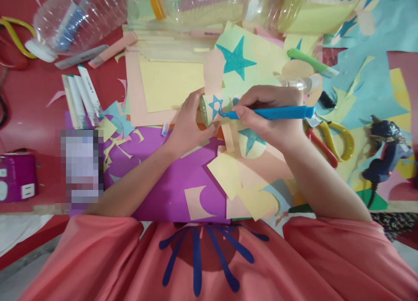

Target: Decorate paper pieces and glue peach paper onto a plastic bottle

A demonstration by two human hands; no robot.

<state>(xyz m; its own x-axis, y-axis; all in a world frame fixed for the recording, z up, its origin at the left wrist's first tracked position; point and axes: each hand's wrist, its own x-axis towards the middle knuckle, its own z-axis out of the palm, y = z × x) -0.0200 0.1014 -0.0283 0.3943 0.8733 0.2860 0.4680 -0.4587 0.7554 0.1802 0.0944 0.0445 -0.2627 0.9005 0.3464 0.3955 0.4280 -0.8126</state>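
The left hand [192, 122] curls round the near end of a paper-covered cylinder [204, 110], thumb on one side and fingers on the other, gripping it steady. The right hand [279, 99] pinches a blue marker [277, 113], its tip at the lower right of a six-pointed star [216, 107] on the pale covering, just beside the left hand's fingers. How far the cylinder extends beneath the right hand cannot be told.

The star's outline looks nearly complete, while its middle is pale; judging by that, any filling-in is not done. Just beyond the right hand, a large teal star [238, 59] is fully coloured, as is a smaller teal star [252, 140] just below that hand. Scissors [342, 140] lie right of the right hand, several pale markers [81, 96] lie left of the left hand, and a purple sheet [153, 192] spreads under its forearm.
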